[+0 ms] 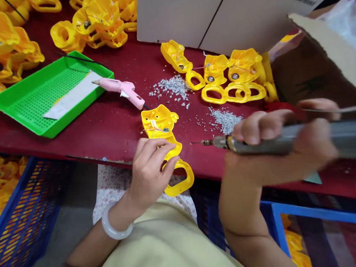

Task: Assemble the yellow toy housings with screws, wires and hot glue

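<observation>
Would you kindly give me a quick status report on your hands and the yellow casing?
Left hand holding yellow plastic casing on red table. Right hand gripping grey rotary tool, bit apart from casing. Nothing between them.

Yellow plastic housing [157,125] is held on red table [113,130] by left hand [148,173]; rotary drill [265,148] is gripped in right hand [278,150], bit [197,142] near housing.

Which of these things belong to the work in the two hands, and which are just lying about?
In use: grey rotary drill, right hand; yellow plastic casing, left hand.
Lying about: pink glue gun; green plastic tray; silver metal bits.
</observation>
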Demonstrator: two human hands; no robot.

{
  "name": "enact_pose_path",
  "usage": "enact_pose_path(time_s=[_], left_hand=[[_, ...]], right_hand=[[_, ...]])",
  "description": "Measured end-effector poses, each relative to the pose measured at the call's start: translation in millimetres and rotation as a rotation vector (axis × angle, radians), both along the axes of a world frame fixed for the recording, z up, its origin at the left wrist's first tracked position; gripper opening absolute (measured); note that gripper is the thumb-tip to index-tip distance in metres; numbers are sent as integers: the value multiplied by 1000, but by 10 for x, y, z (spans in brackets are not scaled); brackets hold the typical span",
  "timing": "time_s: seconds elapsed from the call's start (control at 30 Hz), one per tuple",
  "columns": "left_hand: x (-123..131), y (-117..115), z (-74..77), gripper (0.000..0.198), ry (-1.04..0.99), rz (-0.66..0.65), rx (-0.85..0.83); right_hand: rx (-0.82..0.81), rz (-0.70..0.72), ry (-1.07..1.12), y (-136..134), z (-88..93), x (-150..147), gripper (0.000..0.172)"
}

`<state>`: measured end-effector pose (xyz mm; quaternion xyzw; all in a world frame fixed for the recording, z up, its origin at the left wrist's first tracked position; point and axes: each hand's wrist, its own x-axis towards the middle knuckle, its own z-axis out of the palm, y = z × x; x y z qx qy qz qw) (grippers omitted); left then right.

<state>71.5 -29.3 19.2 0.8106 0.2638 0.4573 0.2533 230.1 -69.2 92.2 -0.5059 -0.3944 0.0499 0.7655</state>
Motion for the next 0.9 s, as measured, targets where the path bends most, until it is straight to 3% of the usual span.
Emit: enact_pose_path(time_s=[0.17, 0.4, 0.7, 0.9], left_hand=[[133, -108, 13, 22, -43, -136, -146], [131, -157, 12, 6, -137, -156, -257], [118, -119, 30, 8, -75, -91, -77], [120, -100, -14, 7, -100, -102, -75]], right_hand=[[-183, 40, -111, -318, 225, -124, 30], [-236, 61, -62, -394, 215, -90, 42], [-230, 204, -62, -440, 224, -38, 31], [-33, 235, 87, -367, 116, -38, 10]])
